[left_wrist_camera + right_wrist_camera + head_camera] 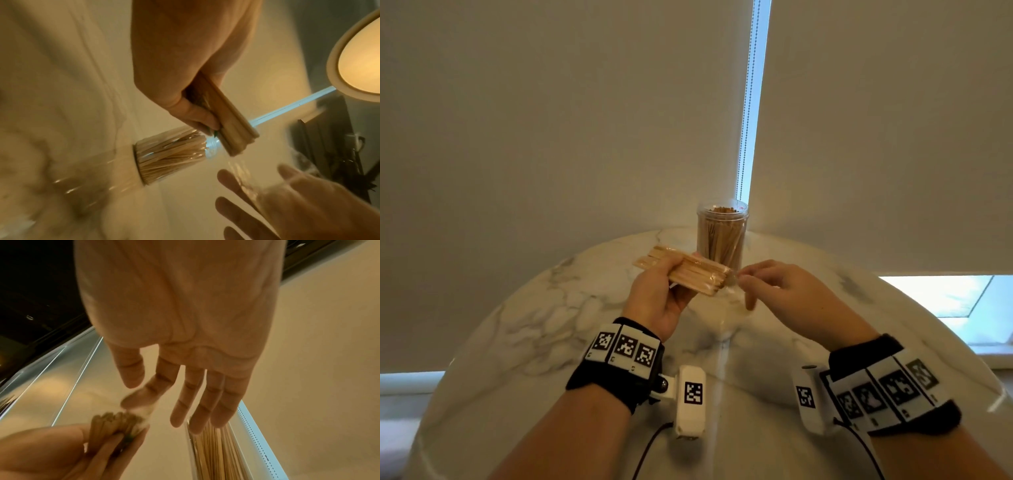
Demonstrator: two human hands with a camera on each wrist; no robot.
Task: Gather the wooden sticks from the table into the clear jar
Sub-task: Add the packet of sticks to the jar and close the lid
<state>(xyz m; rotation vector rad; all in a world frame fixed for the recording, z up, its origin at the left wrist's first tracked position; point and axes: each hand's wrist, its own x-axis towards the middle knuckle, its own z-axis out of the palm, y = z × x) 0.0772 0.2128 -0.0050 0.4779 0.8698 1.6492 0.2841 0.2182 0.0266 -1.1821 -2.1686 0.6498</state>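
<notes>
Head view: a bundle of wooden sticks [683, 270] is gripped in the left hand [657, 301], above the surface [517, 325], with fingers and thumb curled round its middle. A thin clear wrap appears to be round the bundle. The right hand [774, 287] is at the bundle's free end; thumb and forefinger seem to pinch the wrap there, while the other fingers are spread loosely. The clear jar [722, 236] stands just beyond both hands and is already crowded with sticks. The sticks are judged light, stiff and smooth, so they may slide out of the wrap. The bundle is best held across the middle, firmly.
</notes>
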